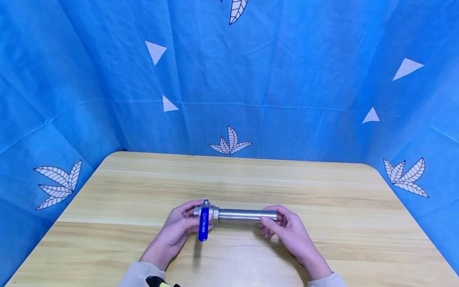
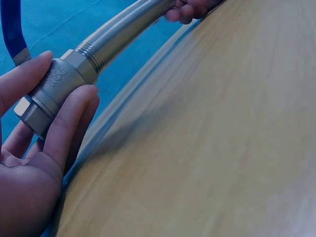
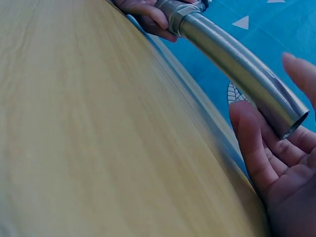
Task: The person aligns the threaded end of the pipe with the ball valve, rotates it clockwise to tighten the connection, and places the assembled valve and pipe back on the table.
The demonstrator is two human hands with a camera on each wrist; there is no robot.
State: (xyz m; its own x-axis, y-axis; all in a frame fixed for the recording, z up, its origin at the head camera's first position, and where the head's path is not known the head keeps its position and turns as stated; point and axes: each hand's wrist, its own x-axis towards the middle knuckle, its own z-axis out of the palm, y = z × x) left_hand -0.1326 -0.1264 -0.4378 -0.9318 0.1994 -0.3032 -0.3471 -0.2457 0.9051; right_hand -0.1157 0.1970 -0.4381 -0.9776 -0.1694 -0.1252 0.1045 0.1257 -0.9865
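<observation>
A steel ball valve [image 2: 59, 81] with a blue lever handle [image 1: 203, 223] is held by my left hand [image 1: 177, 231], thumb and fingers around its body. The handle points toward me in the head view. A shiny metal pipe [image 1: 240, 214] extends right from the valve, raised above the table; several threads [image 2: 91, 55] show where they join. At the pipe's free end is my right hand [image 1: 287, 229]. Its loosely bent fingers [image 3: 249, 143] lie beneath the pipe, while the thumb stands apart from it in the right wrist view. The pipe's open end faces right.
The light wooden table [image 1: 118, 191] has rounded far corners. Blue cloth [image 1: 222, 59] with white triangles and leaf prints hangs behind it and along both sides. Shadows of the hands and valve fall on the tabletop.
</observation>
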